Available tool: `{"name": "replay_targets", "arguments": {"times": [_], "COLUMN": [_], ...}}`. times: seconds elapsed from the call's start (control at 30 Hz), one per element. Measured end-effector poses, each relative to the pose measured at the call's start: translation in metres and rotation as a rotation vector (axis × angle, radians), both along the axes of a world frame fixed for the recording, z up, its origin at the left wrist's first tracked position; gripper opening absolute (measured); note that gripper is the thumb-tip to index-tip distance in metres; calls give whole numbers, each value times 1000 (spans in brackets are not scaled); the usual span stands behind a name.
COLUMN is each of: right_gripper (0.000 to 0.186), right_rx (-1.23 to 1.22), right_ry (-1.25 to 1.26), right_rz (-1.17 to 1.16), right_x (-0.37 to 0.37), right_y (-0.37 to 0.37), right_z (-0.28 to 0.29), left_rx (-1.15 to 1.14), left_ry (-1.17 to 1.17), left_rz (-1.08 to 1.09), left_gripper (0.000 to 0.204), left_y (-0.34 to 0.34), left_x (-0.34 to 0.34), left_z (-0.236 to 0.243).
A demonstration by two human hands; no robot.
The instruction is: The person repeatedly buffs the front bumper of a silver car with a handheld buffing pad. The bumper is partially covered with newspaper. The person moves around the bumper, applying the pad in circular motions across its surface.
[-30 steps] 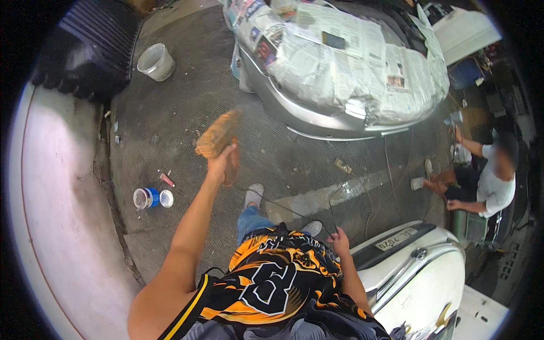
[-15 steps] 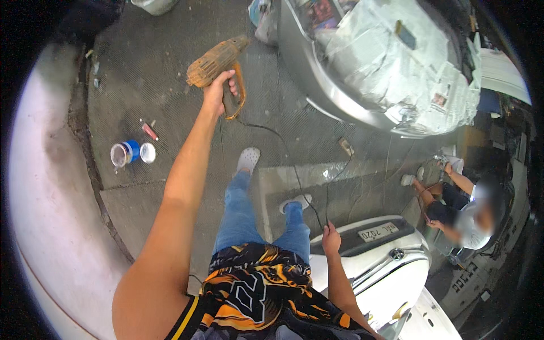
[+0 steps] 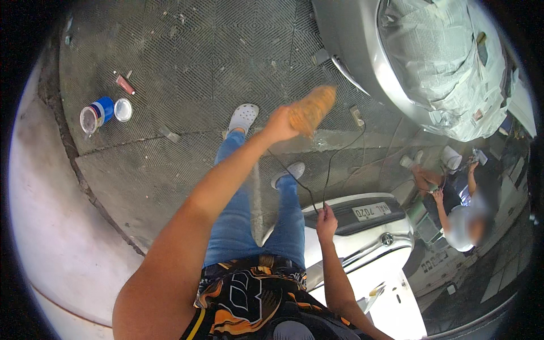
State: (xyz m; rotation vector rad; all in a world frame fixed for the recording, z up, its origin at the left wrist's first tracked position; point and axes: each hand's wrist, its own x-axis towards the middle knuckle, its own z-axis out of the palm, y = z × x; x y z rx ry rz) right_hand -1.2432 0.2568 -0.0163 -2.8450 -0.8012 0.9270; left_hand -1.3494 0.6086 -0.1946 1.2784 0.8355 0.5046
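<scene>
My left hand [image 3: 279, 123], stretched out ahead, grips a dusty orange tool shaped like a heat gun [image 3: 311, 109], blurred by motion. My right hand [image 3: 326, 221] pinches a black cord [image 3: 315, 202] at waist height, beside the rear of a white car [image 3: 362, 229]. The cord hangs in loops, and one length runs to a pale socket block [image 3: 357, 116] on the floor.
A silver car [image 3: 368, 51] covered in newspaper stands ahead right. A co-worker [image 3: 462, 221] sits at right. On the patterned floor [image 3: 170, 51] lie a blue can [image 3: 101, 110], a lid [image 3: 123, 110] and a red tube [image 3: 125, 84]. A pale surface [image 3: 45, 187] borders the left.
My left hand has swung right with the orange tool, now blurred. The view has shifted, showing more floor ahead and more of my legs. My right hand still holds the cord.
</scene>
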Motion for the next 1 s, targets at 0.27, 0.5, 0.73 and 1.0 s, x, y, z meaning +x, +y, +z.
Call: {"name": "replay_targets", "arguments": {"times": [0.27, 0.5, 0.73, 1.0], "right_gripper": [28, 27, 29, 29], "right_rx": [-71, 98, -70, -18], "right_ry": [-47, -118, -93, -112], "right_rz": [-130, 70, 115, 316], "right_x": [16, 16, 25, 41], "right_y": [11, 40, 68, 50], "right_z": [18, 14, 32, 24], "left_rx": [-295, -509, -508, -497], "left_ry": [-186, -150, -14, -50], "left_rz": [532, 484, 134, 242], "left_gripper": [9, 12, 22, 13], "left_y": [154, 127, 10, 112], "left_x": [-50, -68, -58, -88], "left_z": [37, 22, 32, 31]}}
